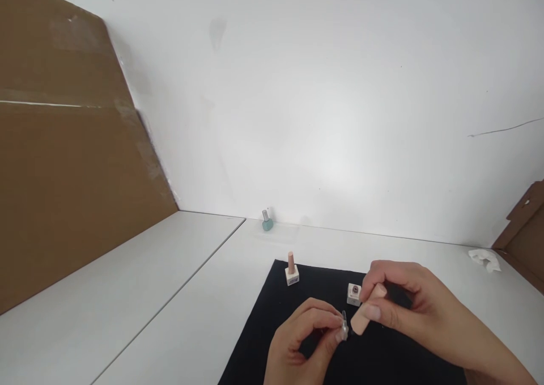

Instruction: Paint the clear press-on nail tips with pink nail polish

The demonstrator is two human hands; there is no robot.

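At five o'clock, over black cloth (pixel 323 283) on your white table (pixel 204 294), your left hand (pixel 284 342) pinches a clear piece (pixel 344 329), your right hand (pixel 425 308) a peach nail-polish cap (pixel 360 321); white wall (pixel 323 101) at twelve, cardboard (pixel 63 175) at nine.

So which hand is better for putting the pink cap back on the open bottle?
Probably the right hand: it holds the cap, close to the open bottle. The left hand is busy pinching a small clear piece.
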